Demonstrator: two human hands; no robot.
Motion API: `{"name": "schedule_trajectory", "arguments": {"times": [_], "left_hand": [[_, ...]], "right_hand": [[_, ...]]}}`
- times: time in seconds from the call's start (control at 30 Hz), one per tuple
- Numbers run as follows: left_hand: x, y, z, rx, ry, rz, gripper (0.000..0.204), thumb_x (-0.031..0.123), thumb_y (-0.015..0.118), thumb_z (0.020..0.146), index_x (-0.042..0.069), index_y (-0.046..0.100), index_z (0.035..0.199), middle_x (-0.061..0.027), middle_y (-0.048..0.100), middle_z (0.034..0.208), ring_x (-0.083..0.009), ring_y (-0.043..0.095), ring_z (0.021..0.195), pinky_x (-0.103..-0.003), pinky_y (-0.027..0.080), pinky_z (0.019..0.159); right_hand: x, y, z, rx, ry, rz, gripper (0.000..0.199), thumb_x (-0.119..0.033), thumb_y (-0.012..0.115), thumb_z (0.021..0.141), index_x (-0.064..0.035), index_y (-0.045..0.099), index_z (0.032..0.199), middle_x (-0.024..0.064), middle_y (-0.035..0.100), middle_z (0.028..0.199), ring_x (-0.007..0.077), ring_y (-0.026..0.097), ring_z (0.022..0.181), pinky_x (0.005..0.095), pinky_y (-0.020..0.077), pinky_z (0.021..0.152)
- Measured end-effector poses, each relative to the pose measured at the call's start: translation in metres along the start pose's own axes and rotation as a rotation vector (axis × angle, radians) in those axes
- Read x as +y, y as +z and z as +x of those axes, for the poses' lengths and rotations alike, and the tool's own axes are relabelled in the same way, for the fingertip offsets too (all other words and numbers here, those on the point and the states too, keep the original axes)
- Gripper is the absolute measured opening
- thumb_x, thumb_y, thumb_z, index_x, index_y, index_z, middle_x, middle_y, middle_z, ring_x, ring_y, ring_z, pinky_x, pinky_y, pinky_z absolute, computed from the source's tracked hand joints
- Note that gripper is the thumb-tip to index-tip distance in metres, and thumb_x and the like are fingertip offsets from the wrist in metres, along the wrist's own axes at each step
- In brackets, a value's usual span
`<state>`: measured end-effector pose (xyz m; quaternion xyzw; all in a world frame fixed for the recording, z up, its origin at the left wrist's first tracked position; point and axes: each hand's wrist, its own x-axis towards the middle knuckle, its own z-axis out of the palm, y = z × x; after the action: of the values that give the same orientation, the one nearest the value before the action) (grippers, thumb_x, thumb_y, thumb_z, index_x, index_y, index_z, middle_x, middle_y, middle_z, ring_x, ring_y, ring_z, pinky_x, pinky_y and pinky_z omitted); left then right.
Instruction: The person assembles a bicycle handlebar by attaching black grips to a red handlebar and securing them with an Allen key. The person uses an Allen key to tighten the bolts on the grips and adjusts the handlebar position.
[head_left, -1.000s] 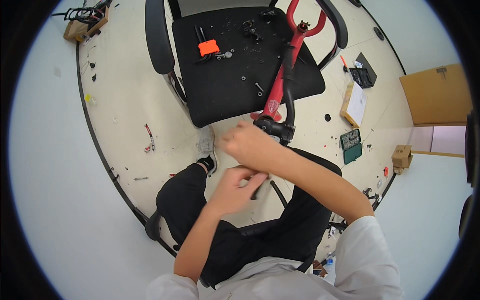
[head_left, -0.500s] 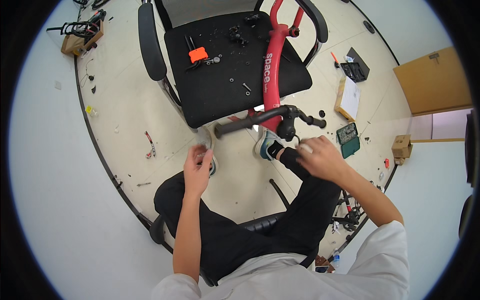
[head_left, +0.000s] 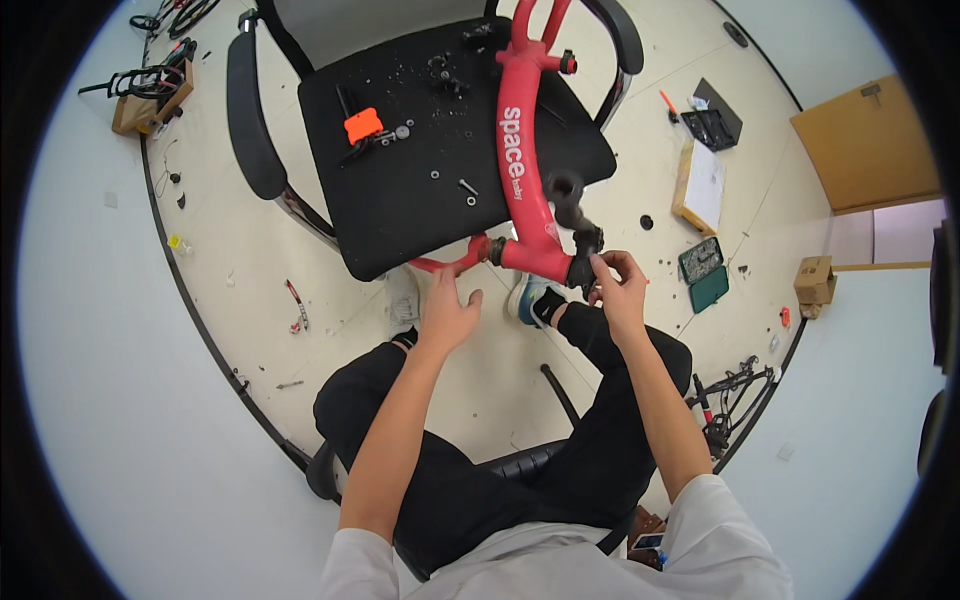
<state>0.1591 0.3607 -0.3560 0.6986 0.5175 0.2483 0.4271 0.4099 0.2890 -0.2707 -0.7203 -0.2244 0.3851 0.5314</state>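
A red bicycle frame [head_left: 520, 165] lies across the black chair seat, its near end hanging over the front edge. A red fork [head_left: 472, 252] juts out to the left from that end. My left hand [head_left: 450, 315] has its fingers round the fork, thumb held apart. At the right of the frame end sits the black handlebar stem [head_left: 581, 268], where my right hand [head_left: 622, 292] pinches with thumb and fingers. The black handlebar [head_left: 568, 205] points away from me, its grip blurred; its other end is hidden.
On the chair seat [head_left: 400, 215] lie an orange block [head_left: 363, 125], a bolt [head_left: 468, 188], small nuts and black parts. Armrests [head_left: 255, 125] flank it. On the floor to the right are a green case [head_left: 703, 272], a white-topped box [head_left: 699, 187] and a cardboard box [head_left: 815, 281].
My left hand has gone up and right onto the fork. The handlebar has swung from crosswise to pointing away. My right hand has come to the stem, and the fork has come into sight.
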Motion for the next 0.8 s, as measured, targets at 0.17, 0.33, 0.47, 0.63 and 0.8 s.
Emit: {"name": "schedule_trajectory", "arguments": {"times": [0.17, 0.33, 0.47, 0.63, 0.8], "left_hand": [[0.012, 0.012, 0.013, 0.124, -0.012, 0.743, 0.061, 0.024, 0.080, 0.071, 0.002, 0.054, 0.123, -0.0158, 0.054, 0.123, -0.0387, 0.040, 0.131, -0.050, 0.031, 0.108], [-0.001, 0.001, 0.032, -0.014, 0.062, 0.690, 0.040, 0.029, 0.078, 0.073, 0.002, 0.066, 0.099, -0.0157, 0.066, 0.101, -0.0347, 0.060, 0.109, -0.048, 0.040, 0.100], [0.027, -0.018, 0.039, -0.282, -0.082, 0.615, 0.035, 0.036, 0.075, 0.077, 0.002, 0.071, 0.085, -0.0186, 0.068, 0.080, -0.0372, 0.068, 0.082, -0.046, 0.051, 0.080], [0.039, -0.009, 0.026, -0.403, -0.157, 0.561, 0.035, 0.040, 0.071, 0.083, 0.005, 0.072, 0.083, -0.0190, 0.069, 0.072, -0.0395, 0.068, 0.077, -0.048, 0.053, 0.075], [0.039, 0.002, 0.002, -0.217, -0.014, 0.384, 0.042, 0.031, 0.077, 0.081, 0.000, 0.065, 0.107, -0.0197, 0.068, 0.096, -0.0337, 0.068, 0.088, -0.042, 0.053, 0.078]], "right_hand": [[0.018, -0.006, -0.012, 0.008, 0.126, 0.198, 0.026, -0.016, 0.068, 0.094, 0.0011, 0.057, 0.110, 0.0075, 0.062, 0.099, 0.0143, 0.064, 0.078, 0.0264, 0.0523, 0.052], [0.028, -0.014, -0.021, -0.008, 0.191, 0.328, 0.036, -0.013, 0.065, 0.096, 0.0036, 0.052, 0.125, 0.0109, 0.064, 0.105, 0.0193, 0.068, 0.076, 0.0284, 0.0559, 0.052], [0.045, -0.035, -0.010, -0.016, 0.230, 0.209, 0.030, -0.015, 0.063, 0.098, 0.0027, 0.059, 0.120, 0.0050, 0.066, 0.089, 0.0119, 0.063, 0.069, 0.0229, 0.0479, 0.051], [0.035, -0.038, 0.006, 0.139, 0.052, -0.022, 0.029, -0.023, 0.066, 0.097, 0.0047, 0.066, 0.105, 0.0029, 0.067, 0.080, 0.0069, 0.058, 0.070, 0.0244, 0.0457, 0.061], [0.030, -0.042, 0.010, 0.104, -0.143, -0.034, 0.026, -0.021, 0.074, 0.091, 0.0035, 0.067, 0.093, -0.0040, 0.056, 0.069, 0.0030, 0.041, 0.061, 0.0217, 0.0324, 0.054]]}}
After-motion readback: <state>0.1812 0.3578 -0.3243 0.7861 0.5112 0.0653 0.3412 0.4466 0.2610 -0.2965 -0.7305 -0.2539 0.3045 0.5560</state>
